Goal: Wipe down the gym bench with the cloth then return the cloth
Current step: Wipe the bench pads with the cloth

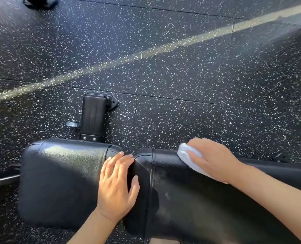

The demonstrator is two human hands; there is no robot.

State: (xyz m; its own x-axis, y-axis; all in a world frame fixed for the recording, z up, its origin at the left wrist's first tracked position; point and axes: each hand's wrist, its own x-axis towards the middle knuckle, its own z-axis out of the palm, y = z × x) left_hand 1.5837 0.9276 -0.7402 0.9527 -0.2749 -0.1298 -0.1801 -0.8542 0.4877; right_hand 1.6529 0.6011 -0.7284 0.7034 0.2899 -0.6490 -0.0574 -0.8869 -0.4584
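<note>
A black padded gym bench (61, 173) runs across the lower part of the view, in two pads with a gap between them. My left hand (117, 184) lies flat on the seat pad at the gap, fingers straight. My right hand (211, 159) presses a white cloth (184, 152) onto the far edge of the long back pad (190, 199). Most of the cloth is hidden under the palm; its folded edge shows at the fingertips and below the wrist.
Speckled black rubber flooring (163, 76) with a pale diagonal stripe (146, 53) lies beyond the bench. A black bench foot and post (95, 117) stand just behind the seat pad. Dark equipment pieces sit at the top left corner (40, 2).
</note>
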